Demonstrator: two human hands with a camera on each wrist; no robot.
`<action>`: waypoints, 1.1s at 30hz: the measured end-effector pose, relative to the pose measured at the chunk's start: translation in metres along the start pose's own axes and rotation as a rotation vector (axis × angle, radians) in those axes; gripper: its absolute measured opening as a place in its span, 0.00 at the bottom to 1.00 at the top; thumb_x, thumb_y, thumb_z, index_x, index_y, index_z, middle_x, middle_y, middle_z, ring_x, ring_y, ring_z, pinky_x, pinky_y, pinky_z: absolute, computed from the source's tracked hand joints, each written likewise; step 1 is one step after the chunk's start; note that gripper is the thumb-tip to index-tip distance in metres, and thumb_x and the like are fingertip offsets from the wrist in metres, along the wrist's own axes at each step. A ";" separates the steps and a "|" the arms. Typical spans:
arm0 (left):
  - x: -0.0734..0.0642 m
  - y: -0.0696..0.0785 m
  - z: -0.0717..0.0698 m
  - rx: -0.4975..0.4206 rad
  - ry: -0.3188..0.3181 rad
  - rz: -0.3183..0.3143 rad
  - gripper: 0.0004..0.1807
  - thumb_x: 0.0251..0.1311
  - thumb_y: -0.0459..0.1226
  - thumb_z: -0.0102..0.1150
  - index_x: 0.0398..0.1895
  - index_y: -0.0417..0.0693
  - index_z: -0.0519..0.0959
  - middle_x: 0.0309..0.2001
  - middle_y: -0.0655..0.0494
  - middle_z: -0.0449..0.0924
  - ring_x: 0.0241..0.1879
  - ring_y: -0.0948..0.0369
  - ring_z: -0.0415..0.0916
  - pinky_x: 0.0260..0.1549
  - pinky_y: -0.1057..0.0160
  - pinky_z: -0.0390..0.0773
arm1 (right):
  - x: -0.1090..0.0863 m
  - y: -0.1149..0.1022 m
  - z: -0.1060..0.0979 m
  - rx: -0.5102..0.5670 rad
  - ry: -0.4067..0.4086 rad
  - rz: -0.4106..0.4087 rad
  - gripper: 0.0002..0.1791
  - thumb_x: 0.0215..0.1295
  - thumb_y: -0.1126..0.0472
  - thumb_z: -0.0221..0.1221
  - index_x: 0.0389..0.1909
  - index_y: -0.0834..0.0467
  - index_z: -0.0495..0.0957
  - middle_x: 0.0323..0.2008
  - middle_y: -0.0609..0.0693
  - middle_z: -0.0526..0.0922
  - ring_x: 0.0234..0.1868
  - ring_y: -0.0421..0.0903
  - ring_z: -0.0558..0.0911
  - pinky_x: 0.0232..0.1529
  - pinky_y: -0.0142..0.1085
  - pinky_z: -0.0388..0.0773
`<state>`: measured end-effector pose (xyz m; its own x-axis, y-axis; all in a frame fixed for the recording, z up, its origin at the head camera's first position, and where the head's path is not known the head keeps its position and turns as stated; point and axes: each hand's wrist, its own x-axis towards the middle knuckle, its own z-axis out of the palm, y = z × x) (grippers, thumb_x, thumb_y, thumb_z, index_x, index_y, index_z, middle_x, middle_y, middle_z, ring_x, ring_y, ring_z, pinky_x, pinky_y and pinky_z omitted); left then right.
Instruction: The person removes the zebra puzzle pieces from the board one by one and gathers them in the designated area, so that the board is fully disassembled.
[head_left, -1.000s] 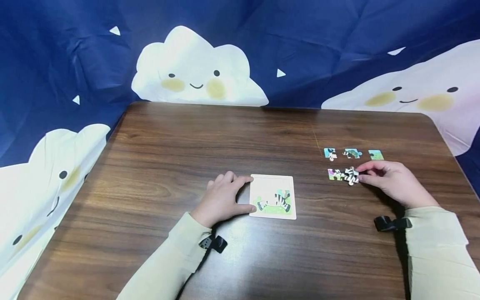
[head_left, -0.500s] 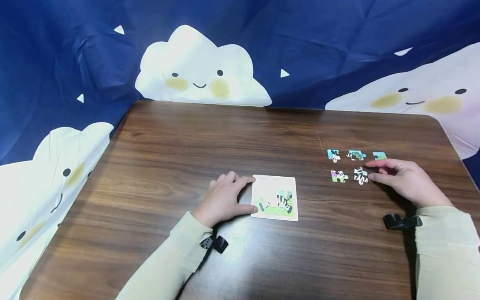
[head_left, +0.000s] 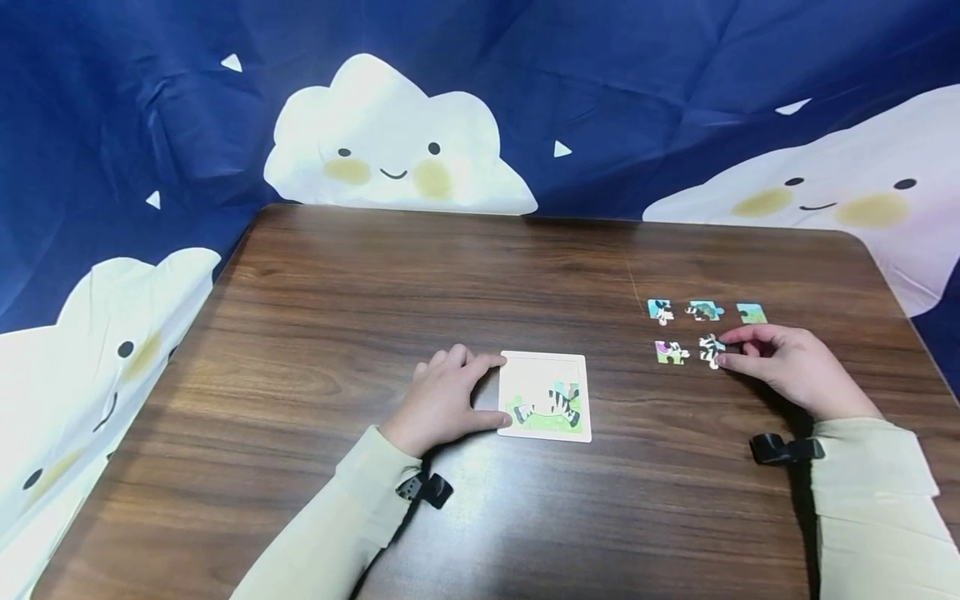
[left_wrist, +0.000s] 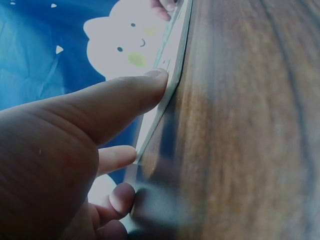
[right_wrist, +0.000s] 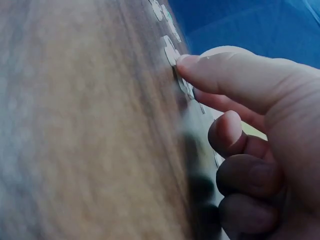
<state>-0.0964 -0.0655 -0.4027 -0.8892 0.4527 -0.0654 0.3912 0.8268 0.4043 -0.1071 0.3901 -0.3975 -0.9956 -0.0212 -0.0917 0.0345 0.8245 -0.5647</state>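
Observation:
A square puzzle board [head_left: 543, 367] lies on the table with its lower part filled by zebra legs and green ground. At its left edge, the thumb and forefinger of my left hand [head_left: 442, 400] press on the frame, spread apart. In the left wrist view the thumb [left_wrist: 125, 95] lies straight on the board's rim. Over to the right, my right hand [head_left: 795, 367] pinches a zebra-striped puzzle piece [head_left: 709, 350] between thumb and forefinger. The right wrist view shows the thumb [right_wrist: 220, 72] on this piece's edge, with the other fingers curled below.
A pink-and-green puzzle piece [head_left: 670, 353] lies just left of the striped one. Behind them is a row of a zebra-head piece [head_left: 660, 310], a tree piece [head_left: 703, 310] and a blue-green piece [head_left: 751, 313]. A cloud-printed blue cloth [head_left: 600, 100] hangs behind the table [head_left: 360, 275].
The striped piece has shifted right, away from the pink-and-green one it overlapped. My right hand drew back slightly to the right, then returned to the piece. The left hand and board stay put.

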 end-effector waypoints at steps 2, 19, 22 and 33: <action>0.000 0.000 0.000 0.000 0.003 0.001 0.44 0.46 0.64 0.71 0.69 0.67 0.72 0.38 0.62 0.67 0.36 0.61 0.61 0.35 0.59 0.58 | 0.000 -0.001 0.000 -0.016 0.003 -0.007 0.23 0.63 0.44 0.67 0.49 0.57 0.83 0.29 0.50 0.76 0.30 0.43 0.71 0.32 0.33 0.61; 0.000 -0.001 -0.001 0.013 0.002 -0.001 0.44 0.45 0.64 0.71 0.69 0.66 0.71 0.38 0.61 0.66 0.36 0.61 0.61 0.35 0.59 0.59 | -0.005 -0.015 0.007 0.119 0.122 -0.086 0.15 0.65 0.54 0.67 0.46 0.59 0.84 0.27 0.47 0.76 0.29 0.40 0.70 0.30 0.31 0.64; 0.000 0.000 -0.001 0.009 -0.001 0.002 0.44 0.46 0.64 0.71 0.69 0.66 0.71 0.38 0.61 0.66 0.35 0.61 0.61 0.35 0.59 0.59 | -0.006 -0.026 0.014 0.135 0.123 -0.094 0.13 0.64 0.55 0.68 0.44 0.59 0.85 0.26 0.47 0.76 0.28 0.40 0.70 0.30 0.31 0.65; -0.001 0.001 -0.001 0.005 0.003 0.004 0.44 0.45 0.64 0.71 0.69 0.66 0.72 0.38 0.61 0.67 0.36 0.61 0.61 0.35 0.58 0.59 | -0.009 -0.068 0.045 0.143 0.056 -0.192 0.09 0.63 0.55 0.69 0.41 0.54 0.85 0.24 0.47 0.74 0.25 0.41 0.71 0.29 0.31 0.65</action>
<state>-0.0952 -0.0653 -0.4010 -0.8883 0.4551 -0.0614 0.3959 0.8266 0.4000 -0.0967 0.3089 -0.3952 -0.9882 -0.1355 0.0721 -0.1482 0.7200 -0.6779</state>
